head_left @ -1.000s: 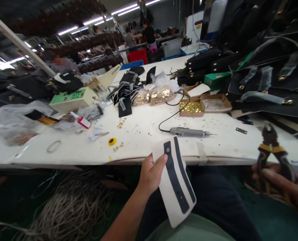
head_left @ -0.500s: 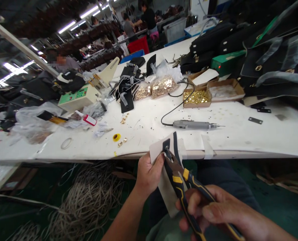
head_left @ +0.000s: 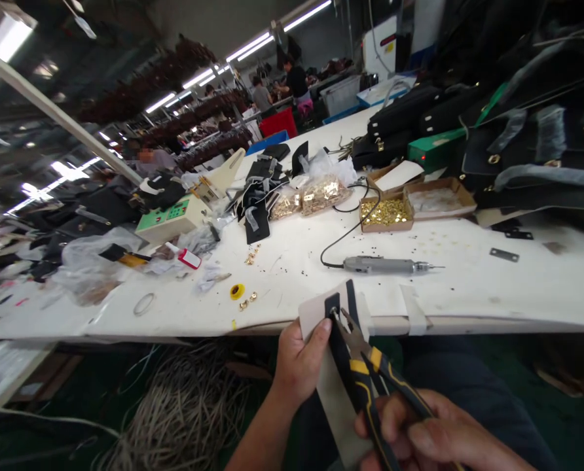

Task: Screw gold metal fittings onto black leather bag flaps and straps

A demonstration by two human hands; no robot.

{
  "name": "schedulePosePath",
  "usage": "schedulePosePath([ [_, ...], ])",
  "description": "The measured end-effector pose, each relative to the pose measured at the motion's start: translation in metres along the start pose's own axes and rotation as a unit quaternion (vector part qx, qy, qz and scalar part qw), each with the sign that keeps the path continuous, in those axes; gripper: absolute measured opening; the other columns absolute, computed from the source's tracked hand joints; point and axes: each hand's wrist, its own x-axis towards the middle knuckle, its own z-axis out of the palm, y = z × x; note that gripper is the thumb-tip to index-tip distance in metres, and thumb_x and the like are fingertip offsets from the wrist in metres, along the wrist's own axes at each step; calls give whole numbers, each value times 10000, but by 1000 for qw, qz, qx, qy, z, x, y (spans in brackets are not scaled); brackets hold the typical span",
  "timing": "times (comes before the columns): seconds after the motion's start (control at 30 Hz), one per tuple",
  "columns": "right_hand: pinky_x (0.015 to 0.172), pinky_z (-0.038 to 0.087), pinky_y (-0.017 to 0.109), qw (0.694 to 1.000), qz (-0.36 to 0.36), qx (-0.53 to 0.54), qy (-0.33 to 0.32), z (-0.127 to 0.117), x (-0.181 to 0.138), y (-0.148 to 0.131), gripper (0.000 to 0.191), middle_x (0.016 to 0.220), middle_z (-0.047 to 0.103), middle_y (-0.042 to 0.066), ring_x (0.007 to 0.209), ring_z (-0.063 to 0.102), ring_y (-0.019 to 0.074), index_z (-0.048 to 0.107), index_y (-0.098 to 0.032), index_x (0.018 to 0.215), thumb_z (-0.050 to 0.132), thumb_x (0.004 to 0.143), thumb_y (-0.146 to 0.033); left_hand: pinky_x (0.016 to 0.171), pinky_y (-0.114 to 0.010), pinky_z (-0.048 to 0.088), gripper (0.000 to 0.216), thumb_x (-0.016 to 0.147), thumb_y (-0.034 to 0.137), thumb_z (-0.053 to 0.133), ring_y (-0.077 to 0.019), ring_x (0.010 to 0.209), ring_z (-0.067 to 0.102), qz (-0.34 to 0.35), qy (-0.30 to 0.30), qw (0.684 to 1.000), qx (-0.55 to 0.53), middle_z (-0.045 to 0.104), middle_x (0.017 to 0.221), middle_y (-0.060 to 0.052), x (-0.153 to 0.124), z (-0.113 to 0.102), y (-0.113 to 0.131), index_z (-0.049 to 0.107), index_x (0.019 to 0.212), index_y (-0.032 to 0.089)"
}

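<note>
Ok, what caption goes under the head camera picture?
Left hand holds a pale panel; right hand puts pliers to its dark strap, beside a cluttered white table.

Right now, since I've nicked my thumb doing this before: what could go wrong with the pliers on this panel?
The tips of the pliers sit beside the thumb of the left hand on the white panel; a slip could pinch it. Only that hand holds the panel, off the table, so it may twist and the tips could scar its dark strap.
</note>
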Motion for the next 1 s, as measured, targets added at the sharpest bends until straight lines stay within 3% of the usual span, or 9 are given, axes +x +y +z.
schedulePosePath([
  [0.13, 723, 501, 250, 1000, 0, 26, 3, 11, -12, -3, 269, 1134, 695, 152, 987, 728, 278, 740, -115, 930, 781, 778, -332, 910, -313, 562, 315, 942, 402, 680, -235, 996, 733, 6, 9, 1000, 16, 794, 1098, -79, -2, 0, -1, 778, 1126, 167],
  [0.33, 763, 571, 339, 997, 3, 68, -31, 11, -12, 0, 228, 1200, 663, 161, 1047, 715, 325, 746, -133, 974, 730, 827, -306, 887, -280, 559, 279, 957, 379, 666, -207, 971, 733, 11, 3, 999, 30, 800, 1066, -52, -4, -1, -1, 775, 1123, 183],
  [0.53, 737, 583, 317, 992, -2, 116, -55, 11, -15, 2, 218, 1205, 671, 168, 1039, 724, 317, 746, -126, 989, 685, 853, -284, 909, -286, 555, 259, 968, 364, 652, -208, 992, 731, 17, -4, 999, 40, 787, 1144, -52, -4, -2, 1, 776, 1121, 195],
  [0.77, 721, 584, 341, 990, -3, 127, -57, 7, -17, 5, 263, 1186, 680, 185, 950, 751, 306, 738, -115, 969, 643, 913, -353, 869, -267, 552, 230, 978, 324, 628, -204, 944, 733, 71, -27, 986, 150, 795, 923, -26, -10, -8, 3, 789, 1052, 179],
  [0.87, 733, 583, 364, 989, -10, 137, -57, 5, -18, 10, 288, 1141, 684, 180, 902, 755, 291, 732, -104, 967, 625, 935, -370, 914, -279, 550, 238, 979, 293, 619, -202, 958, 738, 90, -43, 979, 175, 800, 1001, -34, -12, -9, 6, 785, 1112, 187],
  [1.0, 822, 573, 433, 988, -9, 146, -53, 5, -22, 16, 309, 1130, 672, 176, 1027, 727, 337, 719, -102, 954, 606, 954, -389, 920, -291, 565, 301, 982, 260, 602, -200, 953, 748, 106, -52, 976, 185, 800, 1090, -35, -15, -7, 9, 746, 1244, 222],
])
